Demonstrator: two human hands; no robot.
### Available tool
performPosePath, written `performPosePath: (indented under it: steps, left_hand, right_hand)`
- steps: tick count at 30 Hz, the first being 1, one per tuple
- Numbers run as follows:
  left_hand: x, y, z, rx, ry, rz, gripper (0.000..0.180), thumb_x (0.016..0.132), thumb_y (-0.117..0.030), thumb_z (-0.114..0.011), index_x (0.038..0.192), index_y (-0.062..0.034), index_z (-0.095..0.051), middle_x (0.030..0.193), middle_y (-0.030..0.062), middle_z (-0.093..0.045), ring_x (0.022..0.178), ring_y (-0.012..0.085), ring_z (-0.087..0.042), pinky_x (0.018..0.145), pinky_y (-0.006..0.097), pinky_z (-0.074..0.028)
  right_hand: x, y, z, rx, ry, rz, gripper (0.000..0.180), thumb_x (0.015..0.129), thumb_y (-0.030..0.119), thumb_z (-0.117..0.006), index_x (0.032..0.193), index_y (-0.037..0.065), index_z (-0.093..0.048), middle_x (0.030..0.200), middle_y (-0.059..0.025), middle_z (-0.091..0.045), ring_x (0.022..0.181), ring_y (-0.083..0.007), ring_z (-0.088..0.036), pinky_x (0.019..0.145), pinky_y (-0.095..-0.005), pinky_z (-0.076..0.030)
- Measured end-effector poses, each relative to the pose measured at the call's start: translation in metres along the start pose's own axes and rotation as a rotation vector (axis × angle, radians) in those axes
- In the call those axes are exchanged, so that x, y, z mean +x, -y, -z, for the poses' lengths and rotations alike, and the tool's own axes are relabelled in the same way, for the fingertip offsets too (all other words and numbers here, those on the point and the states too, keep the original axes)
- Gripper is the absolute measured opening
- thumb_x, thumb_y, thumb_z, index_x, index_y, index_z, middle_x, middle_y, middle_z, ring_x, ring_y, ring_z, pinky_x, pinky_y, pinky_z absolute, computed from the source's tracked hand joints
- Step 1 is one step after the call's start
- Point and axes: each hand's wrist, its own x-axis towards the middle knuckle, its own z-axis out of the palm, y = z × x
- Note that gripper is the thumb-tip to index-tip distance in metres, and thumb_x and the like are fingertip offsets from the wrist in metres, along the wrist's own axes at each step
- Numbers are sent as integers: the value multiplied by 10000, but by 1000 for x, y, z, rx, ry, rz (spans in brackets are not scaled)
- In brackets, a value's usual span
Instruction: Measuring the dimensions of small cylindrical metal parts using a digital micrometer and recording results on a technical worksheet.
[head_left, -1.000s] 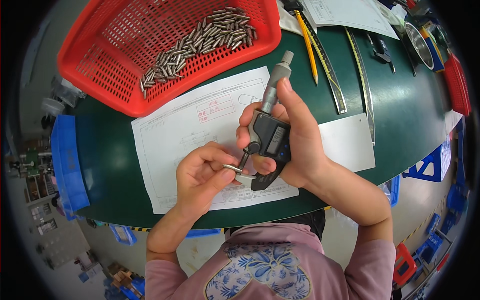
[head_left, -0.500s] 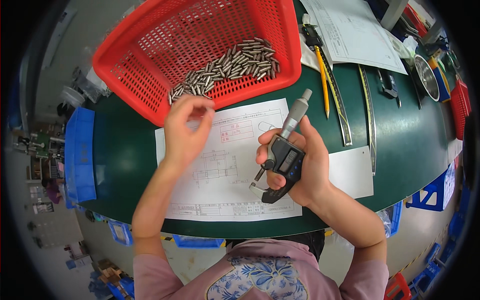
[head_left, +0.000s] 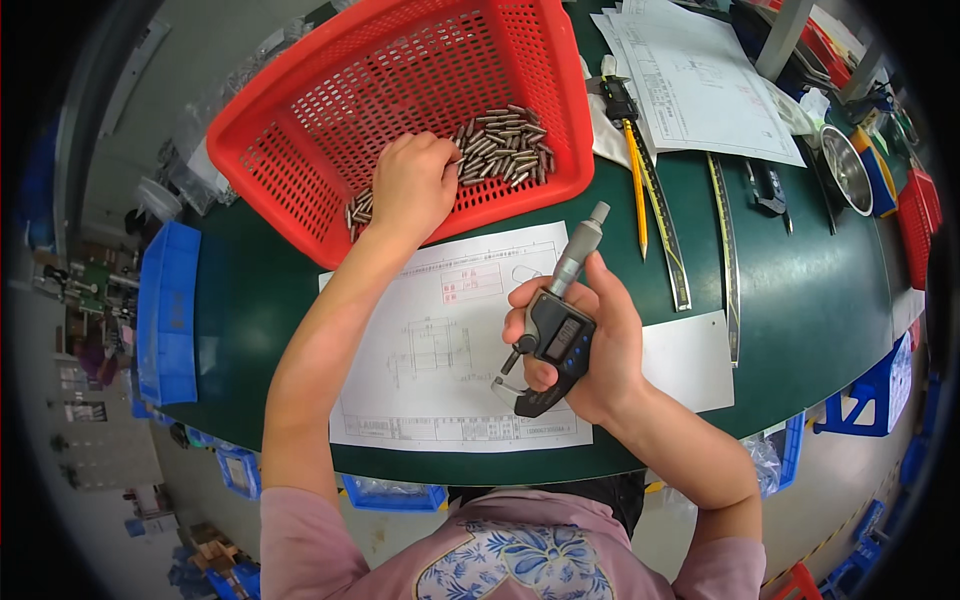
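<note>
Green table (head_left: 780,300): left hand (head_left: 412,185) now curled over pins (head_left: 500,145) in basket (head_left: 300,130); right hand (head_left: 590,340) still gripping micrometer (head_left: 555,335)

Left hand (head_left: 412,185) reaches into red basket (head_left: 300,120), fingers on heap of small metal pins (head_left: 500,140). Right hand (head_left: 590,340) grips digital micrometer (head_left: 555,335) above technical drawing (head_left: 440,350) on green table (head_left: 800,270). Pencil (head_left: 636,185), steel rulers (head_left: 728,260) lie nearby.

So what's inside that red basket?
The red basket holds a heap of small metal pins. The left hand reaches in and covers some of them, so whatever its fingers hold is hidden.
</note>
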Motion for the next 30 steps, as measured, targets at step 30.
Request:
performPosePath:
  steps: [30]
  left_hand:
    - [-119,-89,78,-1413,370,405,188,655,120,-571,804,6,-584,830,53,-475,761,127,-524,660,233,-450]
  right_hand:
    - [4,-7,3,4,61,-112,590,841,529,-229,873,5,-498,700,-123,-547,389,-137,-411,354,-218,-335]
